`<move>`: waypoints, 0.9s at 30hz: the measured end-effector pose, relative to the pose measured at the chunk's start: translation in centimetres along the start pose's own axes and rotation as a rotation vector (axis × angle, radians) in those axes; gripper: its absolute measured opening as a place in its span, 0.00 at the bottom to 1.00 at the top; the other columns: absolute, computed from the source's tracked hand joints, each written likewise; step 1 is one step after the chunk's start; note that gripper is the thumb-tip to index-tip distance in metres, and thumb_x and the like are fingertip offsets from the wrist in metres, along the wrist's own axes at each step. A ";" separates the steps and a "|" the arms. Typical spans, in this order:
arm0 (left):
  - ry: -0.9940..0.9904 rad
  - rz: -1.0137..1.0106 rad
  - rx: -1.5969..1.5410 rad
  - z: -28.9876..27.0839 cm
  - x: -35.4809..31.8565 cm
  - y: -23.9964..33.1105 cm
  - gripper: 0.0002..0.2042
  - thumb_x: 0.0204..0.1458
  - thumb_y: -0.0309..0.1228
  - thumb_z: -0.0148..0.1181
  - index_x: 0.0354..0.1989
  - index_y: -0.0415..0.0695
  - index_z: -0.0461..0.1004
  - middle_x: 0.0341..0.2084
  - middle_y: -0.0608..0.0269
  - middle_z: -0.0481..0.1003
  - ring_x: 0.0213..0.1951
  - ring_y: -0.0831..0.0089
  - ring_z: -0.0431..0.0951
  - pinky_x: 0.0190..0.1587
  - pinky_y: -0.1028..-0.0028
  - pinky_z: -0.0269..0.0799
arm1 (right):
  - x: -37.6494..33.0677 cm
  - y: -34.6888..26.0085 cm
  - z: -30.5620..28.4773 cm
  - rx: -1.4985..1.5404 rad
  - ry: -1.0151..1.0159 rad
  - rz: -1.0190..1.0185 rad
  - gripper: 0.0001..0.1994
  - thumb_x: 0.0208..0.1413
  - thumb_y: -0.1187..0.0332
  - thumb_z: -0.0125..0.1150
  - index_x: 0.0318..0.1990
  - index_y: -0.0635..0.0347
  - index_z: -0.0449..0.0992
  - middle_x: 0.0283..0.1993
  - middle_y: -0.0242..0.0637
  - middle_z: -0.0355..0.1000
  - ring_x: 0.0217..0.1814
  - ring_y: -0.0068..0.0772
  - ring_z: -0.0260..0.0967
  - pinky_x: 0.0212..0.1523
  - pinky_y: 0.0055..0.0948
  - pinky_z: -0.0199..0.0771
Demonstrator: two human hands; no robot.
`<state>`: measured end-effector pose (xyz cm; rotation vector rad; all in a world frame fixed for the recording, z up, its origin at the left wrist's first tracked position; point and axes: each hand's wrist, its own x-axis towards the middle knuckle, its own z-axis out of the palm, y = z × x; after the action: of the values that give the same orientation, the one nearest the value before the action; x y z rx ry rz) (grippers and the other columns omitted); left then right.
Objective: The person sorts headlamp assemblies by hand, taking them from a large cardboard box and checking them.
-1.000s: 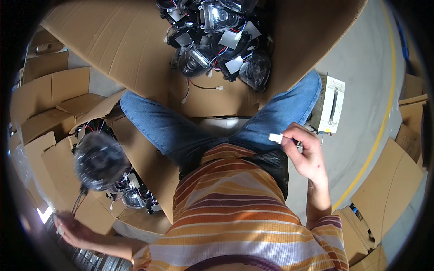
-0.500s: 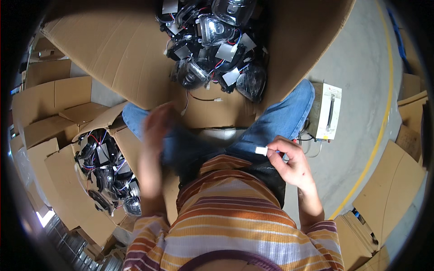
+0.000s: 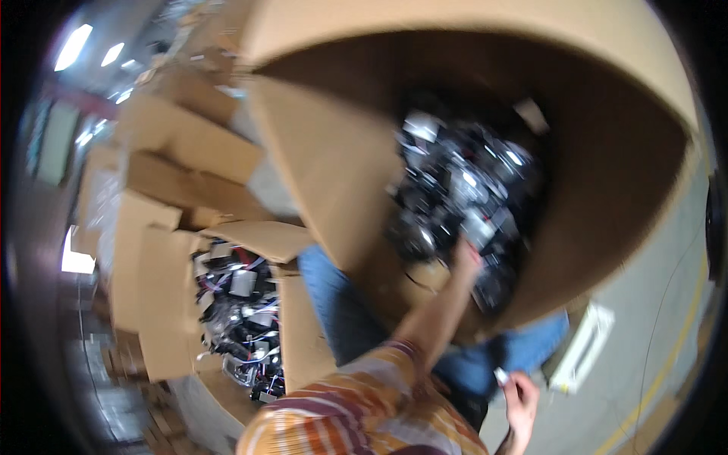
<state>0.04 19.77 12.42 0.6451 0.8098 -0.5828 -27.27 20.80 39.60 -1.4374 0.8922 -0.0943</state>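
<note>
- Left hand (image 3: 466,254) reaches forward and up into the big cardboard box (image 3: 607,227), arm extended from the striped sleeve (image 3: 364,371). Hand sits at the lower edge of the pile of dark parts (image 3: 462,197), touching or just over it.
- Left grip: motion blur hides the fingers; cannot tell whether clenched or released, nor whether it has anything.
- Pile of dark parts: black housings with shiny lens-like faces and pale tags, tangled with wires. It lies directly ahead of and above the left hand, filling the box floor. No long axis readable for any single piece.
- Right hand (image 3: 519,398) is low, near the person's lap, well apart from the pile. Its grip is clenched on a small white piece (image 3: 500,375), pinched at the fingertips.
- Left hand is by far the nearer one to the pile.
- Blue-jeaned legs (image 3: 341,311) run under the big box.
- Second open carton (image 3: 296,334) at the person's left holds similar wired parts (image 3: 239,311).
- White flat object (image 3: 584,349) lies on the grey floor (image 3: 652,356) to the right, beside a yellow line (image 3: 667,364).
- More empty-looking cartons (image 3: 174,159) stack up further left.
</note>
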 end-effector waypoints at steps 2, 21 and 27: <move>0.329 -0.095 0.109 1.9 -1.7 -2.2 0.10 0.41 0.43 0.56 0.20 0.54 0.64 0.12 0.77 0.60 0.10 0.87 0.55 0.08 0.88 0.49 | -0.3 1.1 -0.4 0.020 0.045 -0.031 0.06 0.48 0.76 0.47 0.23 0.66 0.68 0.20 0.29 0.62 0.21 0.16 0.55 0.23 0.15 0.54; -0.650 0.661 1.211 4.6 -19.1 11.7 0.13 0.54 0.33 0.38 0.45 0.41 0.59 0.20 0.70 0.62 0.21 0.83 0.62 0.23 0.81 0.60 | -0.9 -3.6 1.9 -0.057 -0.085 0.002 0.04 0.51 0.73 0.49 0.30 0.64 0.69 0.23 0.24 0.63 0.25 0.15 0.55 0.27 0.14 0.57; -0.761 0.308 1.283 2.5 -25.3 12.4 0.15 0.55 0.32 0.34 0.48 0.43 0.59 0.21 0.71 0.61 0.20 0.85 0.60 0.23 0.83 0.59 | -2.8 -6.7 1.1 -0.092 -0.132 -0.012 0.04 0.50 0.74 0.49 0.30 0.64 0.69 0.24 0.26 0.63 0.26 0.15 0.55 0.28 0.15 0.57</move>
<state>-4.40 31.88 37.63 1.5346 -0.4923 -0.9524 -25.56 21.99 46.70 -1.5166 0.7878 0.0330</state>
